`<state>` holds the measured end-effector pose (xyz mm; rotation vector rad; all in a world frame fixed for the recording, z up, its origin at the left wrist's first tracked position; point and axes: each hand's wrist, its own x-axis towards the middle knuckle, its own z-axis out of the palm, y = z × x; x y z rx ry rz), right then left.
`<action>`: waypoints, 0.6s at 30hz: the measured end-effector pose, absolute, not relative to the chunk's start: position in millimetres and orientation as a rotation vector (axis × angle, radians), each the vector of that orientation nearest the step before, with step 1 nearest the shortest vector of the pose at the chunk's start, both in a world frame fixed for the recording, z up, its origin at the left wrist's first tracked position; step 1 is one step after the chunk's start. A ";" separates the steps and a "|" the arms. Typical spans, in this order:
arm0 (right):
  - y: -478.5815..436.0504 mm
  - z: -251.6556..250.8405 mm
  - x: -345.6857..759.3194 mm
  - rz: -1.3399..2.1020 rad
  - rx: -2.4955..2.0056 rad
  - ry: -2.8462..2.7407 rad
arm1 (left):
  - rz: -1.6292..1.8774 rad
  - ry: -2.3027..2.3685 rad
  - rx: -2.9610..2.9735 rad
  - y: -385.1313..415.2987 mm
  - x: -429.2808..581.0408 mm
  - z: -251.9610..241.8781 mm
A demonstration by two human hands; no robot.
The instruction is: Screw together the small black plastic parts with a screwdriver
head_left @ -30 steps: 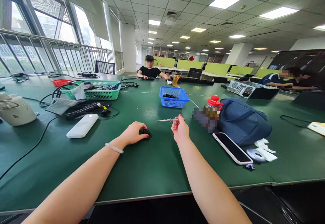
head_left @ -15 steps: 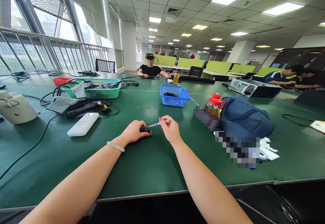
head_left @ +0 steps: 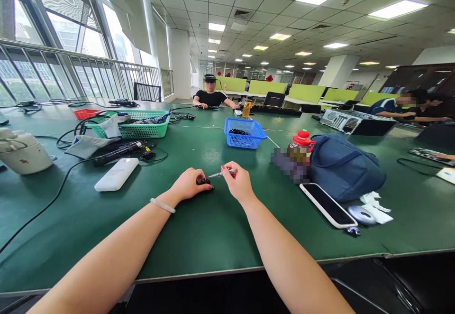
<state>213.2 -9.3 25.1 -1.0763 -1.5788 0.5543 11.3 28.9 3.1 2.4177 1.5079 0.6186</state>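
Observation:
My left hand (head_left: 188,186) is closed on a small black part (head_left: 205,181) that rests on the green table (head_left: 213,228). My right hand (head_left: 237,181) pinches a thin screwdriver (head_left: 221,173) with a clear handle. Its metal tip points left and down onto the black part. The two hands sit close together near the table's middle. A pale bangle circles my left wrist.
A white power bank (head_left: 116,174) lies left; behind it are cables, a green basket (head_left: 135,125) and a white kettle (head_left: 22,152). A blue basket (head_left: 244,133) stands ahead. A blue bag (head_left: 344,167), a red-capped bottle (head_left: 301,142) and a phone (head_left: 327,205) lie right. People sit at far desks.
My right hand has swung the screwdriver left and down, from level above the table to its tip on the black part. My left hand has stayed on the part.

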 end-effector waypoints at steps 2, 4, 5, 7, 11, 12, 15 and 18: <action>-9.6 25.9 212.9 0.530 -1.076 -1.576 | 0.627 1.495 2.429 29.2 11.1 2.1; -9.9 26.6 212.5 0.529 -1.088 -1.568 | 0.628 1.472 2.445 29.5 11.0 1.6; -10.0 26.9 212.3 0.540 -1.090 -1.564 | 0.622 1.462 2.453 29.5 10.9 1.7; -10.1 27.3 212.1 0.577 -1.092 -1.557 | 0.600 1.445 2.465 29.7 10.7 2.5; -10.4 27.8 212.1 0.613 -1.101 -1.540 | 0.578 1.423 2.473 30.7 9.9 3.8; -10.6 27.9 212.1 0.610 -1.096 -1.547 | 0.577 1.422 2.470 31.1 9.7 3.7; -11.1 28.3 211.5 0.617 -1.072 -1.585 | 0.579 1.424 2.467 32.1 9.2 2.5; -10.5 27.4 210.5 0.629 -1.063 -1.588 | 0.589 1.417 2.474 32.9 8.7 1.1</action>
